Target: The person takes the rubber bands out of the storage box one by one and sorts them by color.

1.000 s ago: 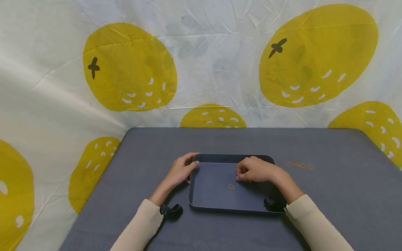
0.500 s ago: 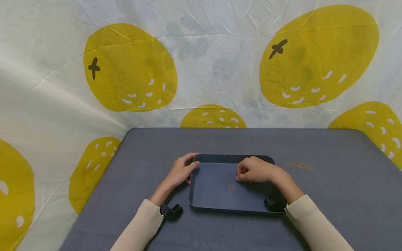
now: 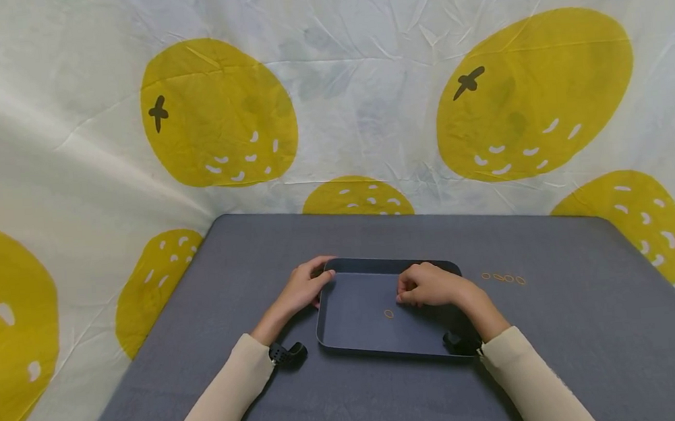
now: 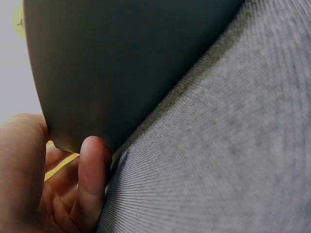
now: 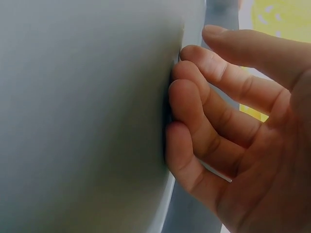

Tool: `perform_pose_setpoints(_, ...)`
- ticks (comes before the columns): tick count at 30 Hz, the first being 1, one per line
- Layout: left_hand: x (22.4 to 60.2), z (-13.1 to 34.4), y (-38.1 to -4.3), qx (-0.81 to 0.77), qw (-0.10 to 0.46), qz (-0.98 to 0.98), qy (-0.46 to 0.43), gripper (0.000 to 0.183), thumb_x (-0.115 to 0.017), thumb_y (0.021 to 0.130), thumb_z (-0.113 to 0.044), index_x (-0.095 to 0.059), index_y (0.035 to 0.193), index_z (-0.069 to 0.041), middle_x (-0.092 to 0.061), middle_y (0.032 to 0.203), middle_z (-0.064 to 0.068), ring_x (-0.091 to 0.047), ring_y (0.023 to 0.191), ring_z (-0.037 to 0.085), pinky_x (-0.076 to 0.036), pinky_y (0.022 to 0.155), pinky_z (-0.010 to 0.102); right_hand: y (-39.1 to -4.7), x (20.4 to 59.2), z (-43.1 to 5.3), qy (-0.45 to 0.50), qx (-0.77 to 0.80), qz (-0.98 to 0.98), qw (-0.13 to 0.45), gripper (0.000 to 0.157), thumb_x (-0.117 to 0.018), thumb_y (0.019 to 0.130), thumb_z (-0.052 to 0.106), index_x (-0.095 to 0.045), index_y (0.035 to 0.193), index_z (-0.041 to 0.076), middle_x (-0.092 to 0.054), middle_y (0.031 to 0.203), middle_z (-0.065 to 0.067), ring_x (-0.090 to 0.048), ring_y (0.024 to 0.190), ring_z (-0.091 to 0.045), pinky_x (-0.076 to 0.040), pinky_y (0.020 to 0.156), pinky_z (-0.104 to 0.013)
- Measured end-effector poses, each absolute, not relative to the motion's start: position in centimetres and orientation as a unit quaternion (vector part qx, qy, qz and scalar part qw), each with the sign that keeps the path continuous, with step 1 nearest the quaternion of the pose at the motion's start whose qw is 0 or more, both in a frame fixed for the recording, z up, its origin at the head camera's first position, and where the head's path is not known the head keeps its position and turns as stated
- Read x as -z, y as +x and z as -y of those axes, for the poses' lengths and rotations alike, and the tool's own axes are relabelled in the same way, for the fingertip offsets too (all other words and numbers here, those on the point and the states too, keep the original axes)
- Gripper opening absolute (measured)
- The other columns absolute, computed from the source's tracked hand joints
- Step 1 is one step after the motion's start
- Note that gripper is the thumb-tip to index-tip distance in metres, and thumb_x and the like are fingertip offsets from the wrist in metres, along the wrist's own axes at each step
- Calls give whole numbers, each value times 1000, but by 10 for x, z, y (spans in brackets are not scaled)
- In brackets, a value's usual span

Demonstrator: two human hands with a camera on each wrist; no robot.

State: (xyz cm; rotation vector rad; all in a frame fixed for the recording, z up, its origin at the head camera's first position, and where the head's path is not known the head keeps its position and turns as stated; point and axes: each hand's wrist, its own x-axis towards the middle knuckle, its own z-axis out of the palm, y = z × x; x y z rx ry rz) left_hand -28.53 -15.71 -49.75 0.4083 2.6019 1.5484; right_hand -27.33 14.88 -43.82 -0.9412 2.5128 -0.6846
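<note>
One orange rubber band [image 3: 384,313] lay in the dark grey tray [image 3: 350,295]. The right hand [image 3: 429,286] was just beside it, loosely curled, with its thumb a little apart. Its fingertips [image 5: 179,138] touched the tray, and it held nothing that showed. The left hand [image 3: 304,286] pinched the tray at its far left corner. Four more rubber bands [image 3: 503,279] lay in a row on the grey table [image 3: 352,401], right of the tray. A white cloth [image 3: 360,116] with yellow fruits [image 3: 217,114] hung behind
</note>
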Motion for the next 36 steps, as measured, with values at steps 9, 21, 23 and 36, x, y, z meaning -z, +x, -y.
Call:
perform_pose_setpoints(9,497,157,-284,-508,44,-850,133,39,-57,96,-37,-55,135,-32,-58,131,5,-55,47,22,-54,42,39,-273,440,-150,-337,247,-891,180,17,-62,95,24,-67,82,13,-65,69,0,-59,57,-14,-46,53,-25)
perform_pose_setpoints(21,498,156,-285,-510,42,-849,136,41,-56,97,-36,-54,137,-28,-59,128,5,-53,47,20,-54,42,39,-273,439,-149,-340,245,-890,180,16,-62,94,23,-67,82,14,-63,67,2,-55,55,-8,-45,54,-25)
perform_pose_setpoints(23,497,156,-284,-510,43,-848,136,41,-56,97,-35,-54,137,-28,-59,128,5,-53,47,21,-54,42,39,-272,439,-149,-339,245,-890,180,16,-63,94,23,-67,82,14,-63,67,2,-55,55,-8,-45,54,-25)
perform_pose_setpoints(36,497,156,-283,-508,42,-850,134,41,-56,97,-38,-54,136,-30,-58,132,5,-55,49,22,-54,42,39,-269,438,-149,-340,249,-889,177,16,-62,94,21,-67,82,12,-63,68,-1,-55,55,-11,-45,54,-26)
